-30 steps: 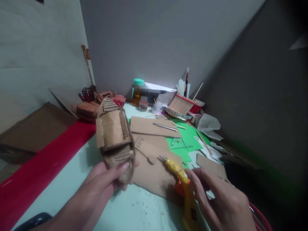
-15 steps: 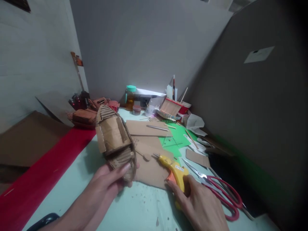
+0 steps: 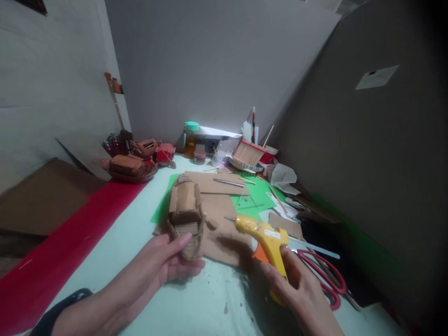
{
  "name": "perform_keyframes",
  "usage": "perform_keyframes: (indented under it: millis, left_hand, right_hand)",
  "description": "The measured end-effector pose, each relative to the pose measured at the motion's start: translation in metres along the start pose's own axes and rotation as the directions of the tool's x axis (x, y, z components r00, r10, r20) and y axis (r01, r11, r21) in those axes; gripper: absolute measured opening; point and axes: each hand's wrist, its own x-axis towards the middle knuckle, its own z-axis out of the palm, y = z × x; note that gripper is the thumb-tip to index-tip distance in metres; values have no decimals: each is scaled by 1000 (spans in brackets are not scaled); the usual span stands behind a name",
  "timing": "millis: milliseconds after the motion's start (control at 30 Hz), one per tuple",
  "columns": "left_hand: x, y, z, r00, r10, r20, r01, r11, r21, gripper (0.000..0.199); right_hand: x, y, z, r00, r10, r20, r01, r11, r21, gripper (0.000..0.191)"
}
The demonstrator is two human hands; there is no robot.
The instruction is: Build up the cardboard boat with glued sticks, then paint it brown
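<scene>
My left hand (image 3: 171, 259) is closed on the near end of a small cardboard boat (image 3: 185, 203), thumb on top of the deck and fingers beneath. The boat has a boxy cabin and ribbed corrugated decks, and its far end points away from me. In my right hand (image 3: 303, 289) is a yellow hot glue gun (image 3: 266, 235) with an orange trigger, held by its handle. Its nozzle points left toward the boat, with a gap between them. A clear glue stick (image 3: 320, 248) juts from its rear. Below lies a sheet of brown cardboard (image 3: 224, 249).
Red-handled scissors (image 3: 338, 280) lie at the right, partly behind my right hand. Green paper (image 3: 261, 191), a metal pen-like tool (image 3: 229, 182) and cardboard scraps spread over the middle. Finished-looking brown boats (image 3: 129, 168) stand at back left; a bottle (image 3: 191, 140) stands at the back.
My left hand has lowered and levelled the boat, so its far end has swung down and right. My right hand has lifted the glue gun off the table, and its glue stick now shows.
</scene>
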Motion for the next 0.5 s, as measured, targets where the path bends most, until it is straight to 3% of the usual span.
perform_keyframes:
  millis: [133, 267, 333, 367, 400, 433, 500]
  left_hand:
    - [-2, 0, -6, 999, -40, 33, 35, 990, 136, 38]
    - [-4, 3, -20, 996, -90, 13, 83, 955, 285, 47]
    - [-6, 8, -29, 999, 2, -32, 12, 904, 428, 43]
    - [-8, 11, -32, 992, 109, -60, -63, 853, 518, 42]
    - [-10, 15, -34, 964, 253, -78, -154, 777, 610, 40]
    - [-11, 20, -35, 902, 424, -83, -256, 679, 688, 37]
    - [-12, 33, -31, 708, 704, -42, -411, 460, 787, 28]
  right_hand:
    - [3, -11, -1, 992, 9, 127, -25, 991, 128, 30]
    - [10, -12, -1, 926, -14, 376, -95, 958, 270, 33]
    - [13, -11, -1, 892, -34, 452, -101, 957, 273, 37]
    - [15, -12, 0, 880, -50, 472, -91, 958, 272, 39]
    - [17, -12, 0, 872, -65, 486, -77, 960, 267, 39]
    - [18, -14, 0, 871, -71, 486, -65, 964, 256, 39]
    - [19, -18, 0, 901, -61, 430, -38, 975, 218, 35]
